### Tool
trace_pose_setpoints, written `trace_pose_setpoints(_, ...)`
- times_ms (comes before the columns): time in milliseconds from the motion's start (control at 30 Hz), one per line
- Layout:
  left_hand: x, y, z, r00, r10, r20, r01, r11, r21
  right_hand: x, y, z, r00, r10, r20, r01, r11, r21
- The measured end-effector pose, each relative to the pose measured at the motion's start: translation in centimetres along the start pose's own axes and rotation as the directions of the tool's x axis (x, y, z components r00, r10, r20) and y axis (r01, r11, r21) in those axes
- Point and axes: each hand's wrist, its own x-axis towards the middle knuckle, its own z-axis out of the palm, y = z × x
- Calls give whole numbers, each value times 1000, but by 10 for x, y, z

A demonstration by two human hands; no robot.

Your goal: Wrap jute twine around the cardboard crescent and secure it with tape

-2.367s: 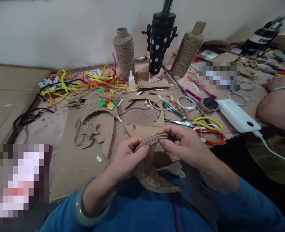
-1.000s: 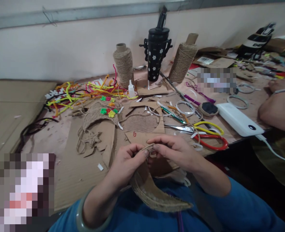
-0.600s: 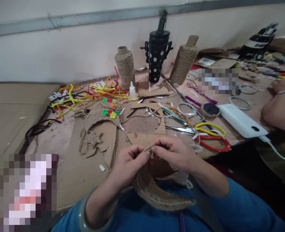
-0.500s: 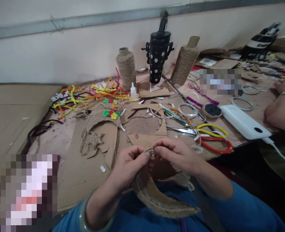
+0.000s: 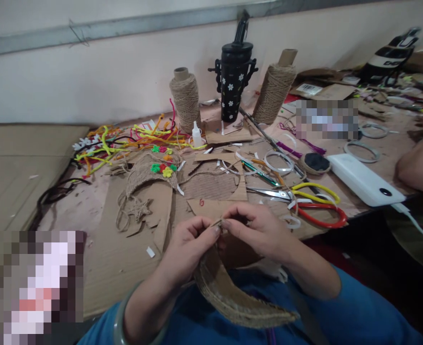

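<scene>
Over the lap, both hands [image 5: 193, 242] [image 5: 257, 230] pinch a curved jute-wrapped crescent [image 5: 233, 297].

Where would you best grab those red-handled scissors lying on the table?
Probably by the red handle loop, coming from above at the table's near edge. The scissors lie flat, loops toward the person, blades pointing away left under the yellow-handled pair, so the loop is the safest free part.
</scene>
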Motion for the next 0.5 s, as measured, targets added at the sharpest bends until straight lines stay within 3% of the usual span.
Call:
trace_pose_setpoints(200, 1, -1, -1, 998, 60, -2, -59, 996, 63, 2, -1, -1, 1000, 19, 21, -19, 1000, 0)
trace_pose_setpoints(367, 2, -4, -4, 992, 129, 1, -128, 981, 145, 4, -2, 2, 999, 51, 15, -49, 994, -103)
trace_pose_setpoints(500, 1, -3, -3, 989, 142, -27, -137, 981, 136, 8, 1, 6, 997, 70, 32, -71, 997, 21)
